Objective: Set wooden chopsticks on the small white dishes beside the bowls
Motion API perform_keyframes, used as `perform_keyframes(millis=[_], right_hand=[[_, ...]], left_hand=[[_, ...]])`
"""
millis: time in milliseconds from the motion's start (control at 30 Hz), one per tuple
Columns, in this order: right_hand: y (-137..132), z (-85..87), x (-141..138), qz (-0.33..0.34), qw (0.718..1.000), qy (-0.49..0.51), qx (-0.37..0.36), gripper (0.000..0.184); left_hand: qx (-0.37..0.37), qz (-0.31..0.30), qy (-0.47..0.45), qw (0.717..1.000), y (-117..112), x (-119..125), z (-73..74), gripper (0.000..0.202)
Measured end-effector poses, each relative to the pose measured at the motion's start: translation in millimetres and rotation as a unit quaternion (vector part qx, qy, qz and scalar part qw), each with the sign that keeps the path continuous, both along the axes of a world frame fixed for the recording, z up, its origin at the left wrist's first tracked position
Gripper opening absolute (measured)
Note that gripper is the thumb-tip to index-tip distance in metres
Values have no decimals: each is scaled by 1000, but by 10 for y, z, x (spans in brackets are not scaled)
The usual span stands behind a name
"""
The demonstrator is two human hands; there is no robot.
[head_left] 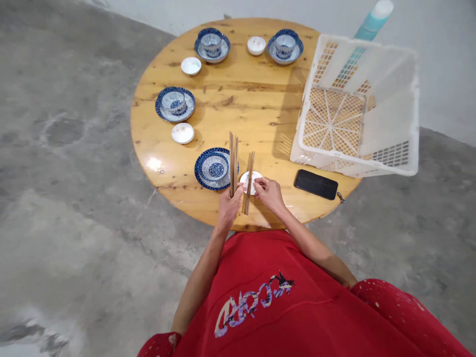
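A round pine table [238,106] is standing on a concrete floor [70,208], bearing a white plastic basket [332,124] at its right, a black phone [316,184] near it, and blue-and-white cups [211,44] at the far side. At the near edge, the hands are working close together, not touching. The left hand [228,207] is clamping chopsticks [233,163] upright beside a blue-and-white plate [213,168]. The right hand [268,194] is reaching second chopsticks [248,183] over a small white dish [243,181]; any grip cannot be confirmed.
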State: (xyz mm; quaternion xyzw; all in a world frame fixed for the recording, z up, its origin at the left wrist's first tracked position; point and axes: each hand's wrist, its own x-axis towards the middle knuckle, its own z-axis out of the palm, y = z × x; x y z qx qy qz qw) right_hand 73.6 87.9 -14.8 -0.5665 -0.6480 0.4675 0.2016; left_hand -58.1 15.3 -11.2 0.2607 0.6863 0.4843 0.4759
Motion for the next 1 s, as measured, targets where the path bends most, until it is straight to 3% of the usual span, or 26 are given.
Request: perform_keyframes(millis=[133, 267, 467, 567, 700, 767, 900, 1000], right_hand=[[-46, 181, -31, 3, 982, 185, -40, 30], [-58, 396, -103, 10, 954, 280, -110, 36], [-156, 442, -183, 19, 894, 369, -256, 41], [-225, 382, -235, 14, 886, 373, -274, 42], [-293, 338, -303, 12, 885, 380, -268, 41], [-313, 346, -334, 10, 897, 363, -250, 41], [-388, 462, -441, 5, 949, 288, -130, 40], [-549, 616, -627, -4, 966, 257, -23, 37]], left_hand=[[-8, -66, -157, 985, -206, 50, 253, 54], [-7, -74, -236, 969, -347, 120, 378, 53], [-39, -45, -277, 959, -485, 186, 400, 51], [-40, -4, -283, 958, -551, 185, 358, 49], [-33, 20, -259, 965, -617, 142, 326, 48], [-25, 21, -247, 969, -642, 105, 326, 48], [-8, 28, -199, 980, -733, -59, 297, 49], [-4, 68, -149, 986, -902, -347, 224, 50]])
